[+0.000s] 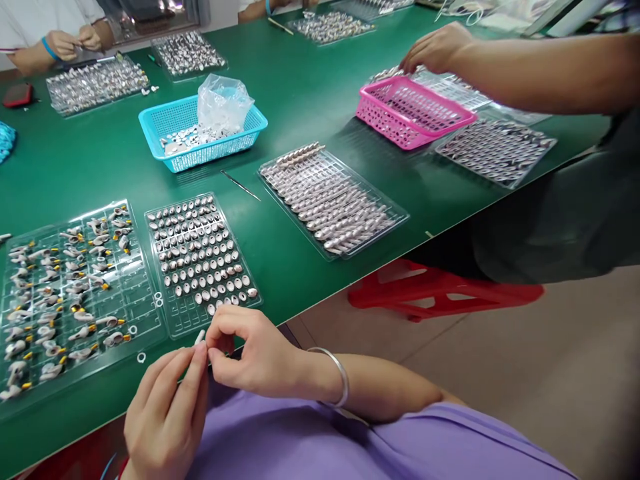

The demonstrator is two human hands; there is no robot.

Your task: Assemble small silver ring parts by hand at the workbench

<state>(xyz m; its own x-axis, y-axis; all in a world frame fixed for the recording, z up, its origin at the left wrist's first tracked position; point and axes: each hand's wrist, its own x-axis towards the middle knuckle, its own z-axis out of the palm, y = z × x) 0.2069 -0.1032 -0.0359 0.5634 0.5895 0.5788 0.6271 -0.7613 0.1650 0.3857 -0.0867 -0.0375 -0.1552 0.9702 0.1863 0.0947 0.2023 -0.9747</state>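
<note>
My left hand (165, 413) and my right hand (250, 353) meet at the near edge of the green table (290, 93), fingertips pinched together on a small white part (200, 337). A silver bangle (337, 377) circles my right wrist. Just beyond my fingers lies a clear tray of small silver caps (197, 257). Left of it sits a clear tray of silver fittings with yellow tips (70, 293). Small white rings (141, 357) lie loose on the table by the trays.
A blue basket (200, 130) with a plastic bag and silver parts, tweezers (240, 185), a tray of long silver pieces (330, 200) and a pink basket (415, 110) lie further out. A co-worker's arm (525, 63) reaches in from the right; another person's hands (75, 43) work at far left. A red stool (430, 290) stands below.
</note>
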